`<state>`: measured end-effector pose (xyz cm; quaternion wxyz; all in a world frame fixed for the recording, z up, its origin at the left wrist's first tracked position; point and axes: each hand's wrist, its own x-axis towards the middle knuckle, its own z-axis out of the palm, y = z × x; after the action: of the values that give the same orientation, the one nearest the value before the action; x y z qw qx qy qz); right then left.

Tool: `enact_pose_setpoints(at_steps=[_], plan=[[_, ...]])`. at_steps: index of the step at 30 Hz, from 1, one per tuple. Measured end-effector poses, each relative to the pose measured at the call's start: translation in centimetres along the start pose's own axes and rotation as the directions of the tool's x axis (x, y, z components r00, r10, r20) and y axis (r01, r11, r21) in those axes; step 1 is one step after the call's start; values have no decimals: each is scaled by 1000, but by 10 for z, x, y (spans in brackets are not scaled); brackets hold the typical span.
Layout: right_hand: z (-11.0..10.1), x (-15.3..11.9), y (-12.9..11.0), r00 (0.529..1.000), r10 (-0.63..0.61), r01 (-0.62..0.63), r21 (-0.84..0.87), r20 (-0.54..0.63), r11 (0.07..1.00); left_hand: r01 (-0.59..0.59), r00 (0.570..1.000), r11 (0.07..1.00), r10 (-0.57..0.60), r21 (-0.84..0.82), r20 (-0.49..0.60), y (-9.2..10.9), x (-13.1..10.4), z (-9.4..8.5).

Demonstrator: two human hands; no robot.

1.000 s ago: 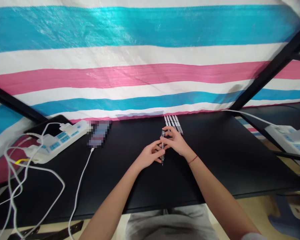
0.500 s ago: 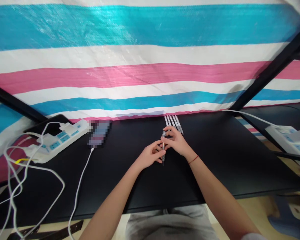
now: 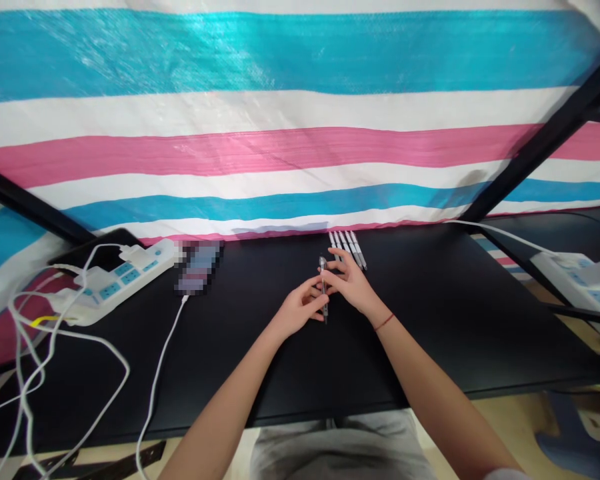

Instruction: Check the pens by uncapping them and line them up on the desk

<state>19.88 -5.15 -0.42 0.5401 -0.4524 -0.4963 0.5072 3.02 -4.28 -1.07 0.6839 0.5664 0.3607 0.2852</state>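
Observation:
A dark pen with a clear end [image 3: 325,308] is held nearly upright in the picture, above the black table [image 3: 220,373]. My left hand [image 3: 303,309] pinches its lower part between thumb and fingers. My right hand [image 3: 350,280], with a thin red band at the wrist, grips the upper part with thumb and fingertips. Just beyond my right hand, several white and grey pens [image 3: 353,247] lie side by side near the table's back edge, partly covered by my right fingers.
On the left lie a white power strip [image 3: 130,280], looped white cables [image 3: 125,363] and a blurred phone [image 3: 198,267] on a cable. Another power strip [image 3: 580,277] sits far right. A striped sheet [image 3: 290,153] hangs behind, with black slanted frame bars [image 3: 535,143] at the sides.
The pen has shifted slightly left and away from me, its clear end tilting left. The fingers of my right hand have spread a little more.

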Motion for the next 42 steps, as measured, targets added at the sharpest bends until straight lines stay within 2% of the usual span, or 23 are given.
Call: enact_pose_setpoints(at_steps=[2, 6, 10, 12, 13, 15, 16, 19, 21, 23, 26, 28, 30, 33, 35, 36, 37, 38, 40, 42], plan=[[1, 0, 2, 998, -66, 65, -130, -4, 989, -48, 993, 997, 42, -59, -107, -1, 2, -1], [6, -4, 2, 973, -159, 216, -423, 167, 880, -132, 954, 981, 87, -140, -288, -2, 5, -5], [11, -6, -2, 955, -199, 285, -486, 221, 826, -141, 948, 973, 80, -182, -308, -1, 6, -8], [6, -4, -3, 955, -231, 294, -522, 184, 800, -131, 954, 973, 72, -188, -292, -1, 6, -8], [0, -2, -3, 957, -260, 287, -550, 129, 785, -125, 956, 975, 70, -182, -286, 0, 6, -7], [-19, 3, -1, 936, -346, 230, -636, -62, 736, -115, 956, 981, 67, -154, -285, 0, 6, -5], [-32, 5, 1, 906, -382, 160, -688, -182, 708, -110, 956, 985, 68, -134, -285, -1, 7, -5], [-67, 10, 10, 838, -356, -163, -813, -413, 559, -116, 955, 992, 96, -55, -282, -4, 7, -5], [-81, 13, 16, 814, -292, -338, -819, -502, 463, -146, 949, 987, 159, 70, -274, -7, 7, -8], [-85, 16, 22, 812, -265, -392, -822, -521, 414, -177, 935, 945, 248, 274, -253, -8, 7, -13], [-80, 19, 25, 835, -257, -368, -841, -486, 397, -204, 900, 771, 391, 604, -195, -6, 5, -22], [-77, 20, 25, 846, -261, -339, -846, -465, 411, -201, 873, 633, 461, 748, -156, -5, 4, -27], [-76, 17, 22, 831, -308, -305, -843, -463, 442, -168, 861, 534, 490, 829, -141, -6, 5, -30], [-67, 11, 15, 788, -411, -248, -847, -459, 470, -87, 871, 414, 474, 906, -132, -9, 7, -29], [-50, 7, 10, 820, -403, -203, -866, -405, 457, -56, 889, 304, 448, 951, -91, -9, 10, -27], [-39, 5, 8, 865, -361, -169, -879, -349, 445, -52, 901, 258, 429, 965, -66, -8, 12, -26], [-27, 4, 7, 921, -299, -108, -902, -249, 419, -52, 912, 226, 407, 973, -46, -6, 14, -25], [-15, 3, 7, 959, -244, -45, -925, -146, 377, -50, 923, 208, 383, 977, -34, -4, 16, -25], [6, 1, 9, 980, -193, 93, -965, 45, 245, -29, 937, 201, 346, 979, -44, -1, 21, -25], [18, 1, 14, 961, -209, 211, -970, 183, 119, -3, 936, 205, 346, 979, -70, 1, 24, -25]])
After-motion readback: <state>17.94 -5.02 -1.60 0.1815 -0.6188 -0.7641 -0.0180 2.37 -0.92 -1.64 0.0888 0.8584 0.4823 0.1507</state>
